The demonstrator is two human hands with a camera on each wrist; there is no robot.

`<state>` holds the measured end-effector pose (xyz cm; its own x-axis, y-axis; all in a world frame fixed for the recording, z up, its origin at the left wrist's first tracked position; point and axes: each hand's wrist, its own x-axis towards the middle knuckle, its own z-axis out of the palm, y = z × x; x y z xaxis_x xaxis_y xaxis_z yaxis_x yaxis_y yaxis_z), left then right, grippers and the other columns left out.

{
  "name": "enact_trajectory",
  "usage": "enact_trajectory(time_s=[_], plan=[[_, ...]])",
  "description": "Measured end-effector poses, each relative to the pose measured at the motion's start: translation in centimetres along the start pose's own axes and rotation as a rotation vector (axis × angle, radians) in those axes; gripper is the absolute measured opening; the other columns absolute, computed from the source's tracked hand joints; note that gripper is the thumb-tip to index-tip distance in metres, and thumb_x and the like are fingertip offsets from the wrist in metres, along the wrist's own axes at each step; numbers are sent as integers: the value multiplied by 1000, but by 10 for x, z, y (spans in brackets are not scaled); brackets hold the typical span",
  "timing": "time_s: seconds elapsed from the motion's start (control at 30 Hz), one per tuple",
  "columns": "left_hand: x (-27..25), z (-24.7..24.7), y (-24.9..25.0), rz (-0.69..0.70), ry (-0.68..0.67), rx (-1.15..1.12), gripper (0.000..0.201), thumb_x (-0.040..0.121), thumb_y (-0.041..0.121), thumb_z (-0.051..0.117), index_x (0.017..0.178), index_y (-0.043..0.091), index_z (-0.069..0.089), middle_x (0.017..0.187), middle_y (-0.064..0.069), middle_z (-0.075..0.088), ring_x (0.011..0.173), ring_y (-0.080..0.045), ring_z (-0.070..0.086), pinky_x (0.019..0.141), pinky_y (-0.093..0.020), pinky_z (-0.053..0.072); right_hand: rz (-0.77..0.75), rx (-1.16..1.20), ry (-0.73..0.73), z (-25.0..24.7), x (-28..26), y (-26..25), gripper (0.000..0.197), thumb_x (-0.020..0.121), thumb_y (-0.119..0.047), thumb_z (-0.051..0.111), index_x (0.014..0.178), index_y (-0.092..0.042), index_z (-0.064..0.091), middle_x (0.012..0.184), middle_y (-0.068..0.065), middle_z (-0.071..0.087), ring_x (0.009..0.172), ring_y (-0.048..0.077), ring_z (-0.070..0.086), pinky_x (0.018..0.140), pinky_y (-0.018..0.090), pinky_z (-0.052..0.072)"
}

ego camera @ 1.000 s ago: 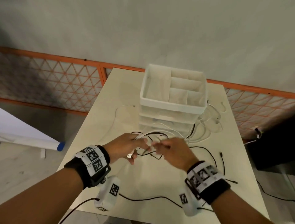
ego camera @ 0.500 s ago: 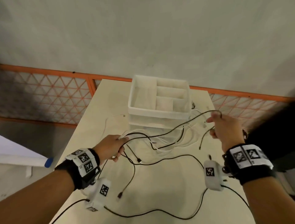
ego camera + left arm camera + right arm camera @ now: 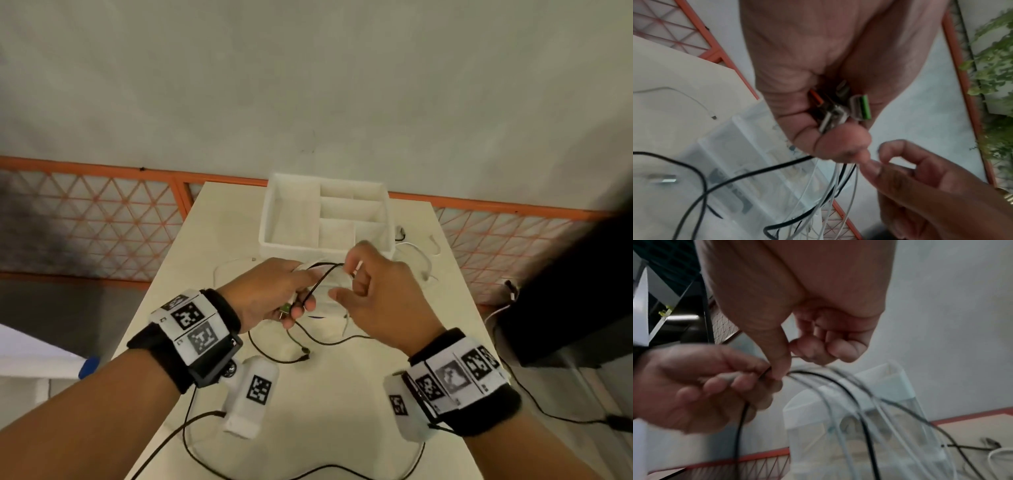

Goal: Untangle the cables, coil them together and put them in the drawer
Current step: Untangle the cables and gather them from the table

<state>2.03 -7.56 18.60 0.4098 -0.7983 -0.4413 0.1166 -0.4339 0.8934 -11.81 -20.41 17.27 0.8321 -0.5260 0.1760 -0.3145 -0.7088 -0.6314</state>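
Note:
My left hand [image 3: 301, 301] grips a bundle of black and white cables [image 3: 322, 277] by their plugs. In the left wrist view a green-tipped plug [image 3: 864, 107] and metal plugs stick out of its fist [image 3: 830, 129], and the strands hang below. My right hand [image 3: 346, 281] is right beside it, fingers curled. In the right wrist view its thumb and fingers [image 3: 793, 353] pinch a thin strand next to the left hand [image 3: 748, 378]. The white drawer unit [image 3: 270, 219] stands just behind both hands, with its top tray open.
Loose white cables [image 3: 418, 253] lie right of the unit, and a black cable [image 3: 274, 356] trails on the beige table [image 3: 325, 411] under my hands. An orange lattice fence [image 3: 102, 222] runs behind the table. A dark object [image 3: 565, 308] stands off the right edge.
Half a second ago my right hand was out to the right, drawing a black cable taut. It has come back to the left hand, and the cable now hangs slack in a loop.

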Motion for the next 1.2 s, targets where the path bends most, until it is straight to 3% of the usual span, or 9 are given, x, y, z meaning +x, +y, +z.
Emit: enact_trajectory(time_s=[0.1, 0.17, 0.23, 0.4, 0.63, 0.83, 0.97, 1.07, 1.2], plan=[[0, -1, -3, 13, -19, -75, 19, 99, 29, 56, 94, 11, 61, 69, -8, 64, 49, -16, 48, 44, -25, 42, -32, -56, -73, -8, 4, 1, 30, 83, -31, 76, 107, -38, 60, 63, -7, 64, 56, 4, 55, 64, 33, 54], [1, 0, -3, 41, -39, -131, 21, 100, 29, 55, 100, 10, 65, 72, -11, 67, 49, -16, 48, 45, -25, 42, -46, -131, -59, -3, 5, -2, 9, 86, -38, 72, 95, -37, 72, 62, -10, 64, 60, 5, 57, 63, 32, 51], [4, -1, -7, 59, -53, -115, 24, 100, 32, 54, 103, 11, 66, 75, -12, 69, 53, -18, 49, 47, -26, 41, -33, -100, 73, -6, 9, 0, 13, 91, -38, 68, 86, -33, 78, 55, -10, 62, 53, 8, 56, 56, 29, 47], [8, -13, -30, 34, -22, -59, 28, 102, 35, 49, 87, 13, 58, 66, -6, 58, 60, -19, 47, 55, -27, 43, 199, 31, 294, -50, 31, 10, 43, 94, -50, 63, 63, -22, 73, 50, -13, 64, 49, 5, 59, 49, 21, 42], [12, -24, -46, -74, -23, -240, 33, 98, 43, 52, 80, 15, 54, 65, -5, 52, 83, -26, 63, 81, -50, 54, 438, 143, 414, -50, 46, 67, 39, 91, -50, 65, 70, -18, 71, 67, 7, 71, 65, 27, 65, 67, 40, 54], [13, -37, -54, -126, -40, -191, 26, 101, 35, 50, 108, 12, 61, 74, -10, 57, 75, -28, 68, 78, -53, 58, 736, 126, 243, -50, 48, 106, 47, 91, -53, 62, 85, -8, 73, 76, 12, 73, 58, 25, 60, 56, 36, 49], [13, -38, -63, -181, -111, -57, 24, 100, 35, 54, 104, 13, 61, 76, -9, 58, 78, -26, 66, 81, -53, 59, 538, 218, 411, -78, 68, 92, 31, 92, -51, 62, 87, -21, 69, 76, 3, 71, 70, 29, 72, 73, 48, 60], [18, -34, -64, -137, -89, -2, 24, 101, 32, 53, 100, 10, 61, 75, -8, 55, 64, -19, 55, 58, -35, 53, 402, 230, 486, -91, 79, 84, 35, 88, -61, 62, 85, -26, 66, 80, 4, 72, 62, 19, 72, 65, 43, 58], [21, -34, -64, -79, -33, 2, 27, 102, 30, 51, 92, 8, 62, 68, -3, 47, 54, -15, 43, 44, -25, 37, 340, 247, 470, -80, 72, 97, 22, 85, -53, 68, 86, -32, 67, 117, -4, 72, 58, 10, 70, 67, 38, 55]])
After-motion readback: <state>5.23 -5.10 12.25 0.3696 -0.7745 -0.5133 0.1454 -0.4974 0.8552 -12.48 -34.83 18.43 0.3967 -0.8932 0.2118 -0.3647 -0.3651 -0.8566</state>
